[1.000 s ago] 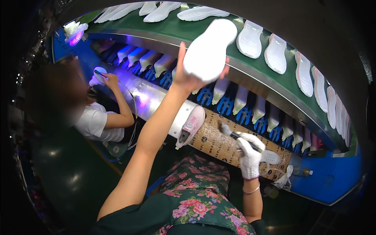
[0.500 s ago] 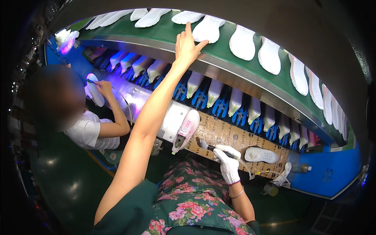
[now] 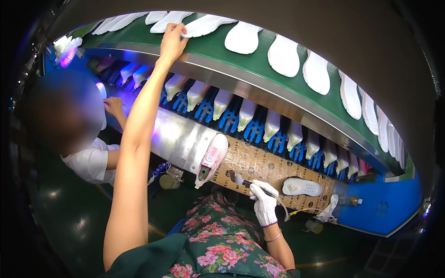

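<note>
A white sole was located on the green conveyor belt, at the far side, with its narrow left end met by the fingertips of the bare left hand. The fingers were bent and held close together; whether the sole was pinched or only touched could not be told. Just left of that hand, another white sole was partly covered by the fingers.

A brush was held in the white-gloved right hand, the fingers being closed around its handle and the bristles being pointed leftward above a sheet of printed cardboard. A thin tube was seen curving away near the handle's rear end.

To the right of the brush, a perforated white insole-shaped piece was laid on the cardboard. To the left, a pink shoe was set at the edge between the cardboard and a metal panel.

Beyond these, pale, green-tipped shoe forms were lined up above blue brackets, below the belt's metal rail. A bottle and a crumpled white cloth were placed at the right end. At the left, a co-worker's hand was raised near a lit white object.
</note>
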Motion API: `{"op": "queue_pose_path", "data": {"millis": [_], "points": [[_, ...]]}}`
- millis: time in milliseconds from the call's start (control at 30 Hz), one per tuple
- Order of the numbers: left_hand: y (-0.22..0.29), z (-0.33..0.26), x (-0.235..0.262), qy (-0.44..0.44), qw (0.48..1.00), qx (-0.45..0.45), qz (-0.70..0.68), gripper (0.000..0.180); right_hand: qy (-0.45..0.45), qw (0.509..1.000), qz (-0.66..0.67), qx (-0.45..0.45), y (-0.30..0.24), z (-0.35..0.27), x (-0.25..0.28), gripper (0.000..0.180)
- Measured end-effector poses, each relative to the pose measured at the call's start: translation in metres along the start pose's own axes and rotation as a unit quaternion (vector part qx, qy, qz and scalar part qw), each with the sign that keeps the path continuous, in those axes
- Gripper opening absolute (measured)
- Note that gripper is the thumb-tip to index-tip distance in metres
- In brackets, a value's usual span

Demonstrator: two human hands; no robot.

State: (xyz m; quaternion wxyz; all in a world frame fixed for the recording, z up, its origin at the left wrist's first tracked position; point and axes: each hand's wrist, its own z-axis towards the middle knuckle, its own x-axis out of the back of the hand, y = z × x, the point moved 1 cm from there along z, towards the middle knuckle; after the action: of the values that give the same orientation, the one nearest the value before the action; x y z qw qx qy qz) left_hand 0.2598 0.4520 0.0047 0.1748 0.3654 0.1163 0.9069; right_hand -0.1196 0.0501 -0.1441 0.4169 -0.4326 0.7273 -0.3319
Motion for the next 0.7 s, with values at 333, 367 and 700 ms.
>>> {"op": "queue_pose_path", "data": {"millis": [333, 367, 700], "points": [[0.04, -0.188, 0.198, 0.233, 0.926, 0.065, -0.289, 0.038, -0.04, 0.986, 0.159, -0.017, -0.031, 0.023, -0.007, 0.02], [0.044, -0.199, 0.211, 0.28, 0.877, 0.104, -0.376, 0.039, -0.045, 0.983, 0.179, -0.005, -0.04, 0.022, -0.008, 0.019], [0.139, -0.28, 0.12, -0.229, 0.588, 0.458, -0.626, 0.042, -0.21, 0.969, 0.107, 0.068, -0.112, -0.02, -0.054, 0.017]]}}
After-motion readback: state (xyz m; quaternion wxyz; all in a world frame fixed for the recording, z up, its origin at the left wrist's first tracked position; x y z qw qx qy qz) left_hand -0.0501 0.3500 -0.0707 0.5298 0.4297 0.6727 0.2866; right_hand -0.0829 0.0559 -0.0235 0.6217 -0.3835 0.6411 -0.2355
